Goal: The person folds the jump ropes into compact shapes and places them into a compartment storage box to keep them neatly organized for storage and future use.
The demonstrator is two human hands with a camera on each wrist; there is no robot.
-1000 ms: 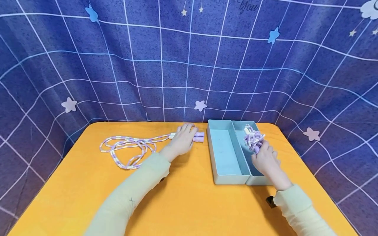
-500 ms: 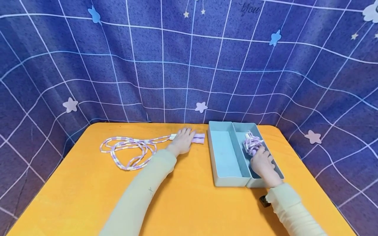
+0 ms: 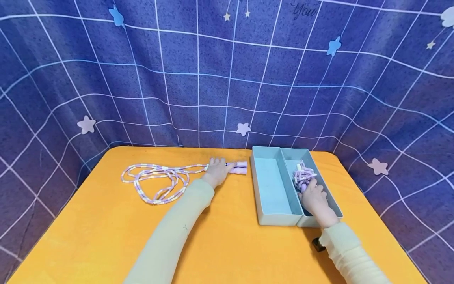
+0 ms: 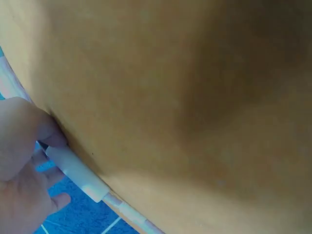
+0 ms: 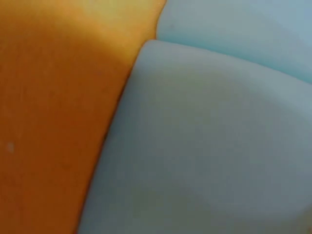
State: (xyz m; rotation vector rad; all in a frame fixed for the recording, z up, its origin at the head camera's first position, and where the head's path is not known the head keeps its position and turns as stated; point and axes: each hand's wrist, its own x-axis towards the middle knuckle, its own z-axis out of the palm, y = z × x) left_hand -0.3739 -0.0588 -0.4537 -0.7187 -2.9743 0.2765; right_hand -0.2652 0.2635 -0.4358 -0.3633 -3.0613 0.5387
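A purple-and-white beaded jump rope [image 3: 163, 171] lies in loops on the left of the table. Its two purple handles [image 3: 238, 167] lie side by side, pointing right. My left hand [image 3: 217, 172] grips them near their white ends; in the left wrist view the thumb and fingers [image 4: 59, 204] lie on either side of a white handle end [image 4: 78, 173]. Inside the right-hand blue-grey box [image 3: 330, 189], my right hand [image 3: 315, 197] holds a second jump rope [image 3: 303, 175], bundled up, by its purple handle. That hand is out of sight in the right wrist view.
The left-hand blue-grey box [image 3: 279, 219] stands against the right one, between my hands. Both rest on the yellow table [image 3: 227, 244]. A blue grid-patterned curtain [image 3: 198, 86] hangs round the back and sides. A small black object [image 3: 318, 244] shows at my right cuff.
My right hand has lowered the bundled jump rope deeper into the right-hand box. My left hand stays on the other rope's handles, having moved slightly.
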